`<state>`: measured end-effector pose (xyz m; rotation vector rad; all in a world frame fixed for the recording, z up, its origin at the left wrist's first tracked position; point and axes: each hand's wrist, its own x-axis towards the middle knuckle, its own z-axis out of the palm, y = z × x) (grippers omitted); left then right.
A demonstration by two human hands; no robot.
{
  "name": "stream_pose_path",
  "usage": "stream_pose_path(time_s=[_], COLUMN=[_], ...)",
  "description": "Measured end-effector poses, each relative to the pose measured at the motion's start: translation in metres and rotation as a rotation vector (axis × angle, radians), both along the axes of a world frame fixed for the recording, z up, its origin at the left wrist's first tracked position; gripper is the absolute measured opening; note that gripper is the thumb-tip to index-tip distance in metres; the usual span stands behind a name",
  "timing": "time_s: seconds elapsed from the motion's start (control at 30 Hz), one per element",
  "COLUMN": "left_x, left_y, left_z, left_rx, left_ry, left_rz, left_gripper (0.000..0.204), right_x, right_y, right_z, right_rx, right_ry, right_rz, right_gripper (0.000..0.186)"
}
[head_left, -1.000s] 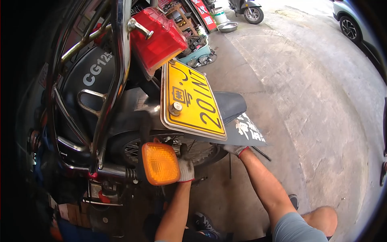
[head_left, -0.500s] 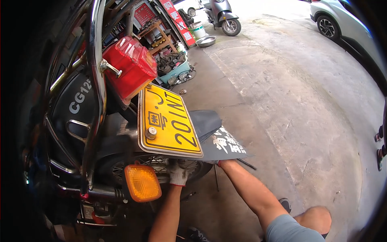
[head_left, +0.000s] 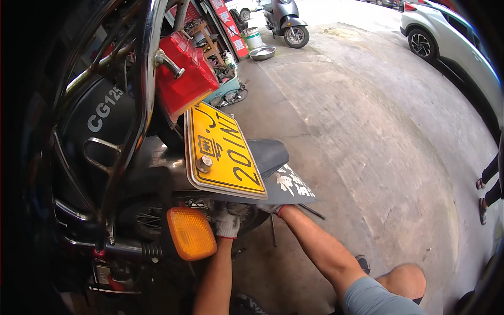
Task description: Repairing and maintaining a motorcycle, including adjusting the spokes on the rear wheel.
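The rear of a black motorcycle fills the left side, with a red tail light (head_left: 185, 73), yellow number plate (head_left: 223, 152) and amber indicator (head_left: 190, 233). Beside the indicator, my left hand (head_left: 227, 223), in a pale knit glove, reaches in at the spoked rear wheel (head_left: 149, 220) below the plate; its fingers are mostly hidden. My right hand (head_left: 272, 209), gloved with a red cuff, is under the black mudflap (head_left: 289, 190) to the right; the flap hides its fingers. Thin dark rods (head_left: 311, 211) show just beyond it.
A chrome rack (head_left: 147, 121) rises at near left. Behind stand a cluttered teal bin (head_left: 224, 89), metal basin (head_left: 262, 52), white bucket (head_left: 253, 37), red sign board (head_left: 239, 44) and grey scooter (head_left: 291, 29). A white car (head_left: 451, 52) is at upper right; another person's legs (head_left: 491, 189) stand at right.
The view has shifted, so the motorcycle first sat lower and farther left, then slightly higher again. More of the other person's legs now shows at right. Both my hands remain under the plate and flap.
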<state>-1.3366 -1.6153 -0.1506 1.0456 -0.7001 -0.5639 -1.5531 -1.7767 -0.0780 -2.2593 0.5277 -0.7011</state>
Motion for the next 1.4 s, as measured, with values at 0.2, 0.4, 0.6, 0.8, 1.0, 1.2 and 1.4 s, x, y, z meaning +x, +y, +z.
stream_pose_path(time_s=[0.2, 0.4, 0.6, 0.8, 1.0, 1.2, 1.4], left_x=[-0.107, -0.088, -0.057, -0.046, -0.047, -0.043, -0.038], left_y=[-0.041, -0.021, 0.001, 0.017, 0.011, 0.009, 0.001], left_z=[0.079, 0.099, 0.102, 0.104, 0.102, 0.108, 0.121], left_rx=[0.208, 0.086, 0.056, 0.213, 0.386, 0.558, 0.570], left_ry=[-0.140, -0.220, 0.098, -0.216, -0.564, -0.914, -1.007], left_rz=[-0.051, 0.095, 0.363, 0.513, 0.642, 0.789, 0.820], left_gripper=[0.032, 0.035, 0.039, 0.040, 0.041, 0.043, 0.045], right_x=[-0.038, -0.007, -0.038, -0.028, -0.016, -0.023, -0.017], right_y=[-0.022, -0.004, -0.031, -0.034, -0.034, -0.018, -0.026], right_z=[0.004, -0.023, -0.059, -0.054, -0.061, -0.025, -0.034], right_rx=[0.375, 0.002, -0.134, -0.095, -0.139, 0.024, -0.001], right_ry=[-0.230, -0.329, -0.085, -0.038, -0.093, -0.162, -0.204], right_rz=[0.144, -0.054, -0.119, -0.177, -0.201, -0.148, -0.123], right_gripper=[0.050, 0.035, 0.035, 0.048, 0.047, 0.056, 0.047])
